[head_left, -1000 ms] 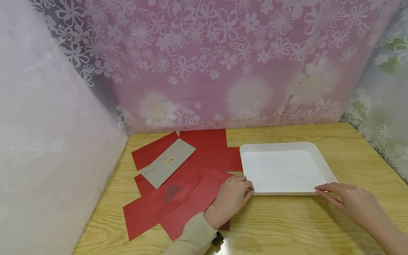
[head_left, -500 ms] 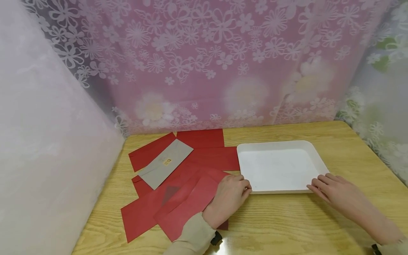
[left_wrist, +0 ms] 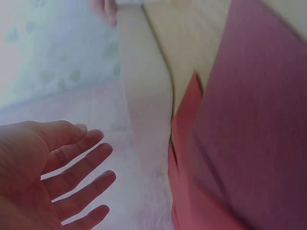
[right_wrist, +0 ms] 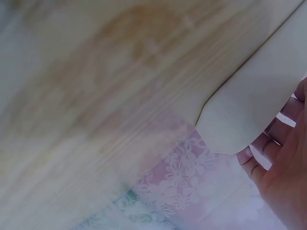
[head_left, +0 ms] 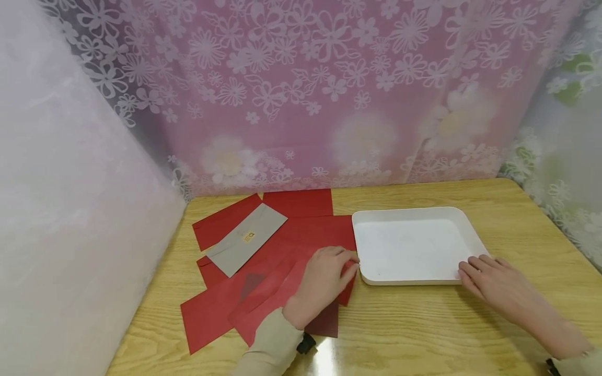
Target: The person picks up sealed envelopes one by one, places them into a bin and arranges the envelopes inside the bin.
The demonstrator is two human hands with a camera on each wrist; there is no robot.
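A shallow white rectangular tray [head_left: 409,248] stands on the wooden table. My right hand [head_left: 500,282] grips its near right corner, fingers hooked over the rim; in the right wrist view those fingers [right_wrist: 266,148] meet the tray's edge. By the tray's left side is my left hand [head_left: 324,282], fingertips right at the rim and palm above the red envelopes [head_left: 211,313]. The left wrist view shows that hand [left_wrist: 72,163] with fingers spread and slightly bent, holding nothing, beside the tray's outer wall [left_wrist: 146,91]. My left forearm hides part of the envelope pile.
A grey envelope [head_left: 246,240] with a small yellow mark lies across the red ones. The pile reaches the tray's left wall. Pink floral curtain [head_left: 329,104] hangs behind the table [head_left: 423,329], with a white sheet [head_left: 84,209] at left and another floral curtain [head_left: 564,172] at right.
My left hand has let go of the tray's near left corner and moved left and slightly back. My right hand has settled further over the near right corner. The tray stays about where it was.
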